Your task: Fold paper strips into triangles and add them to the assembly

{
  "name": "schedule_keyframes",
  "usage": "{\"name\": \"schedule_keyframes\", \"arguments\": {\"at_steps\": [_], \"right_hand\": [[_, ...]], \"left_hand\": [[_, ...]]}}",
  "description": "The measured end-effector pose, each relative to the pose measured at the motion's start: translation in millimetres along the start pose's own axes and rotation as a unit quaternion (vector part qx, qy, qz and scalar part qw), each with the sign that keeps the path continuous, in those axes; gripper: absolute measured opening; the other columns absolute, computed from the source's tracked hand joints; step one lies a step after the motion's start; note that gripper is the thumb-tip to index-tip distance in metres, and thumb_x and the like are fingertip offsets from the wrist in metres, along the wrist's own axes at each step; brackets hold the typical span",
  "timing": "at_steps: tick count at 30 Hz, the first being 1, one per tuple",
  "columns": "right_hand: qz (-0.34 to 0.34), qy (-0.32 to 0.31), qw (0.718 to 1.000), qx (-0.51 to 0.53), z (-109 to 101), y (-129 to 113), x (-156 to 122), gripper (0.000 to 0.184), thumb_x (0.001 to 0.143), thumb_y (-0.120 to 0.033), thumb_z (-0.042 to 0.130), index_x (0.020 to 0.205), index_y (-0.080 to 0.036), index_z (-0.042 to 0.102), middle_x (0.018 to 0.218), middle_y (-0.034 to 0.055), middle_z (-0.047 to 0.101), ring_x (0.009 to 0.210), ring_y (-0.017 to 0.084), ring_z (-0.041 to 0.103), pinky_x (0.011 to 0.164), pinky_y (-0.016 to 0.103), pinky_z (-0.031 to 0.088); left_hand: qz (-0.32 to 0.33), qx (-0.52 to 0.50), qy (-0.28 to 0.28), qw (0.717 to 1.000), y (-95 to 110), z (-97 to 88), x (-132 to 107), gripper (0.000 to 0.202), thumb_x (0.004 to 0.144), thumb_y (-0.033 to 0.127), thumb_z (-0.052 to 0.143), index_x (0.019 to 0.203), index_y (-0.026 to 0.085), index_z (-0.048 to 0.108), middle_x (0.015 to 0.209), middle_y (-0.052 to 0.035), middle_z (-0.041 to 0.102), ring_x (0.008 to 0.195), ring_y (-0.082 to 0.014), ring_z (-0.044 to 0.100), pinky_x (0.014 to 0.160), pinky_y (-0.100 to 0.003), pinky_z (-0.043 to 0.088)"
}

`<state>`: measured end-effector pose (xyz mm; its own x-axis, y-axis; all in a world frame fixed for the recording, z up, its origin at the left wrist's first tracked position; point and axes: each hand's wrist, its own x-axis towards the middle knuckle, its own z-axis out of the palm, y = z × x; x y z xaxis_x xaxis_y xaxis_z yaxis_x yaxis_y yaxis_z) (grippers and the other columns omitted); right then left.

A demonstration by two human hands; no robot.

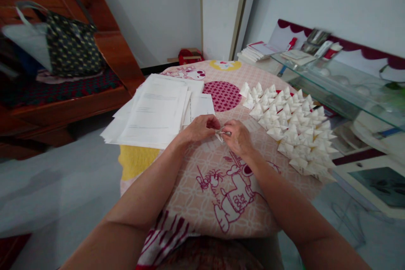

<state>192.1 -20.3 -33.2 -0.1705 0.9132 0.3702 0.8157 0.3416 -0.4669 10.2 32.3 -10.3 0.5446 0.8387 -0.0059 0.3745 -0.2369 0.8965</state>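
Observation:
My left hand (204, 128) and my right hand (238, 137) meet over the middle of the table, fingertips close together. Between them is a small folded piece of white paper (220, 136), pinched by both. A thin greyish edge shows at my right fingertips, too small to make out. Just beyond my left hand lies a spread stack of printed paper sheets (155, 109). To the right stand rows of pointed folded paper pieces (289, 126), set close together.
A pink patterned cloth (202, 190) with cartoon figures covers the table. Along the right side runs a glass shelf (351, 88) with a stack of booklets (257, 50) near its far end. A wooden bench (117, 59) holding bags (71, 44) stands at the left.

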Motion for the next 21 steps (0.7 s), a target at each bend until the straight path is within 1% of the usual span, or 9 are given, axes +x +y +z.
{"name": "schedule_keyframes", "arguments": {"at_steps": [4,6,8,12,17,21], "right_hand": [[-0.03,0.041,0.998,0.022,0.1,1.6,-1.9,0.017,0.082,-0.011,0.067,0.07,-0.023,0.071,0.095,0.0067,0.071,0.094,0.023,0.063,0.084,0.034,0.052],[-0.035,0.064,0.997,0.022,-0.7,1.9,-3.1,0.018,0.083,-0.01,0.065,0.072,-0.023,0.071,0.099,0.0076,0.071,0.096,0.023,0.064,0.085,0.035,0.052],[-0.045,0.074,0.996,0.013,-1.7,1.5,-4.0,0.019,0.083,-0.009,0.062,0.074,-0.022,0.072,0.103,0.0089,0.071,0.099,0.024,0.064,0.086,0.035,0.052],[-0.068,0.075,0.995,-0.021,-3.0,0.2,-4.5,0.022,0.085,-0.008,0.058,0.078,-0.022,0.073,0.109,0.0095,0.07,0.102,0.024,0.062,0.087,0.035,0.052],[-0.079,0.06,0.994,-0.045,-4.0,-2.0,-4.9,0.019,0.089,-0.012,0.059,0.08,-0.021,0.074,0.116,0.0112,0.069,0.104,0.025,0.059,0.088,0.036,0.05],[-0.083,0.058,0.994,-0.044,-4.5,-2.9,-5.0,0.019,0.091,-0.014,0.059,0.08,-0.021,0.073,0.117,0.0112,0.067,0.104,0.024,0.058,0.089,0.035,0.049]], "left_hand": [[0.0,-0.043,-0.009,0.999,-2.6,0.0,0.3,0.024,0.063,0.013,0.062,0.087,0.014,0.065,0.085,-0.0033,0.071,0.077,-0.0133,0.064,0.07,-0.024,0.051],[-0.005,-0.054,-0.009,0.998,-2.0,0.3,0.4,0.024,0.063,0.012,0.062,0.087,0.013,0.065,0.084,-0.0027,0.07,0.076,-0.0125,0.063,0.068,-0.023,0.05],[-0.017,-0.061,-0.002,0.998,-1.3,1.5,0.7,0.023,0.064,0.011,0.063,0.087,0.013,0.065,0.081,-0.0016,0.068,0.073,-0.0114,0.062,0.065,-0.022,0.048],[-0.05,-0.098,0.026,0.994,-1.1,5.9,1.6,0.017,0.066,0.011,0.065,0.083,0.014,0.063,0.074,0.0005,0.065,0.065,-0.0101,0.06,0.062,-0.022,0.049],[-0.103,-0.161,0.042,0.981,2.5,10.1,-0.1,0.013,0.071,0.01,0.065,0.083,0.014,0.062,0.069,0.001,0.065,0.059,-0.0101,0.063,0.064,-0.024,0.054],[-0.13,-0.164,0.06,0.976,8.2,11.6,-1.3,0.006,0.074,0.012,0.064,0.08,0.014,0.063,0.064,-0.0005,0.066,0.057,-0.0116,0.064,0.062,-0.025,0.055]]}}
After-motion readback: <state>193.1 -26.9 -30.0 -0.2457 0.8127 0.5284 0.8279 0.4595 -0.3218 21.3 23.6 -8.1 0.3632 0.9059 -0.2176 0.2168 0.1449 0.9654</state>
